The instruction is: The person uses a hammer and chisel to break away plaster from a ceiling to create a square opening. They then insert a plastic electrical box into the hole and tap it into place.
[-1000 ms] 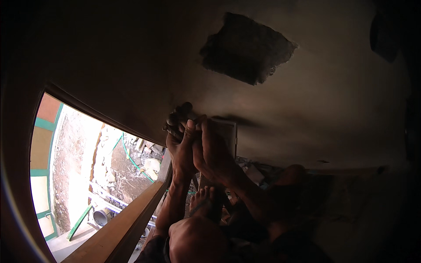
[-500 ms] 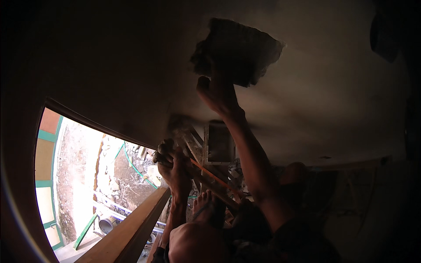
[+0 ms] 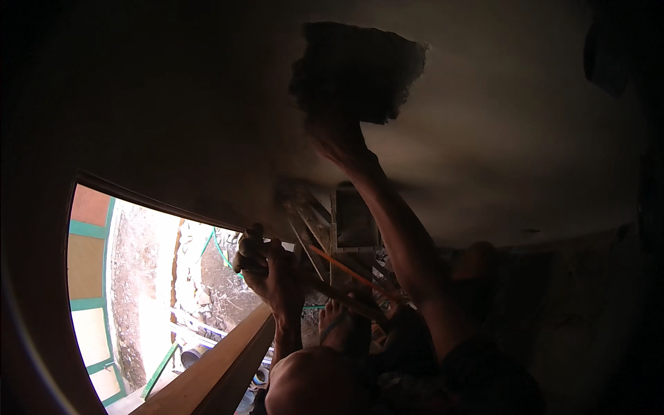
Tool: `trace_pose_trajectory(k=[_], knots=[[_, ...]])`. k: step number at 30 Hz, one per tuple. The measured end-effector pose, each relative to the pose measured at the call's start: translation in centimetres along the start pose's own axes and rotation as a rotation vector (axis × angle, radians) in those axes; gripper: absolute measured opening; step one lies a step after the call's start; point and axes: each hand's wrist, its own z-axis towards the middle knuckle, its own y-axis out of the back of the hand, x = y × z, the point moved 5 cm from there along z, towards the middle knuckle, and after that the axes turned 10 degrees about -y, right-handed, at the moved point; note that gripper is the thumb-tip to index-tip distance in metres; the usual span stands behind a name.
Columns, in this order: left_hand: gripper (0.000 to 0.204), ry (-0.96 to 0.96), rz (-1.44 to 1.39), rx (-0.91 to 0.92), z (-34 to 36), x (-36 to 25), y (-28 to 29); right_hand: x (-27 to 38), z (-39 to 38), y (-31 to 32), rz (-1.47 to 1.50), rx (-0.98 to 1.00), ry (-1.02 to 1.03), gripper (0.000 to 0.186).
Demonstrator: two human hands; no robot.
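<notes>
Since a second ago the right hand (image 3: 342, 142) has parted from the left hand and gone far, to the near edge of a ragged dark hole (image 3: 356, 72) in the wall (image 3: 470, 138). Its fingers are lost in the shadow there, so how far they are closed, and on what, I cannot tell. Well apart, nearer and to the left, the left hand (image 3: 273, 266) is half curled with its thumb beside a dark lumpy mass (image 3: 250, 250) at the fingers; whether that is a held lump or coated fingertips is unclear in the gloom. Between the right forearm (image 3: 401, 242) and the left hand, a rectangular box (image 3: 354, 220) sits by the wall, with an orange strip (image 3: 346, 268) slanting just nearer. A bare foot (image 3: 335, 321) shows nearer again, then a bent knee (image 3: 304, 377). To the knee's left runs a wooden beam (image 3: 214, 363). Beyond, in bright light at the left, lie broken rubble (image 3: 200, 297), a thin green hose (image 3: 221, 252), a round container (image 3: 192, 354) and a green strip (image 3: 160, 366), with green-framed panels (image 3: 86, 263) farthest left.
</notes>
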Motion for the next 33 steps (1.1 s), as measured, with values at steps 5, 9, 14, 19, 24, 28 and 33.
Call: trace_pose_trajectory(k=[5, 9, 14, 19, 24, 28, 33], knots=[[0.024, -0.056, 0.051, 0.0, -0.4, 0.0, 1.1, 1.1, -1.1, 2.0, -0.157, 0.263, -0.383, 0.028], [0.023, -0.111, 0.102, 0.013, -0.2, -0.8, 1.2, 3.1, -3.8, 0.9, -0.364, -0.087, -0.039, 0.025], [0.024, -0.134, 0.261, -0.045, 0.0, -0.7, 2.0, 2.1, -4.4, 0.1, -0.515, -0.183, 0.015, 0.028], [0.034, -0.197, 0.209, 0.016, -0.2, -0.2, 1.0, 0.7, -1.7, -0.9, -0.261, 0.018, -0.06, 0.034], [0.033, -0.202, 0.223, -0.003, -0.1, -1.6, 1.3, 2.9, -2.5, -0.5, -0.186, -0.084, -0.034, 0.027], [0.032, -0.179, 0.176, -0.001, -0.2, -1.0, 1.1, 2.7, -3.5, 2.4, -0.64, -0.145, 0.073, 0.025], [0.03, -0.141, 0.155, -0.007, -0.3, -1.9, 1.6, 3.1, -3.6, 0.3, -0.681, -0.007, 0.147, 0.025]])
